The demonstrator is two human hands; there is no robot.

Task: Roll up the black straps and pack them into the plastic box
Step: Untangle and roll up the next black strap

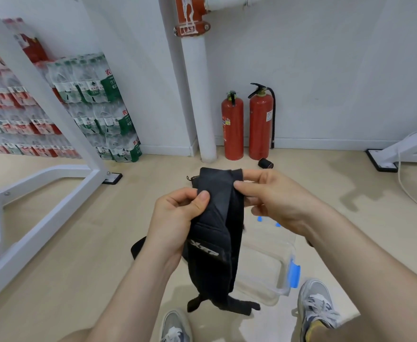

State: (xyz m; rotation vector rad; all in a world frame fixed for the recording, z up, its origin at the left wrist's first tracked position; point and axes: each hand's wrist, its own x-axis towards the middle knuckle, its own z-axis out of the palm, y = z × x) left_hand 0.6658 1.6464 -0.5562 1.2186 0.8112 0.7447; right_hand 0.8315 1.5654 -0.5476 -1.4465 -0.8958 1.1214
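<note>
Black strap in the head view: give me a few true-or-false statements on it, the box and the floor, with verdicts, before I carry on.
1. Both the left hand and the right hand pinch the black strap. True.
2. That strap is already rolled tight. False: it hangs unrolled, its ends dangling low.
3. The plastic box sits on the floor, beside the right shoe. True.
4. The one rolled strap in view lies inside the box. False: the rolled strap lies on the floor near the two fire extinguishers.
</note>
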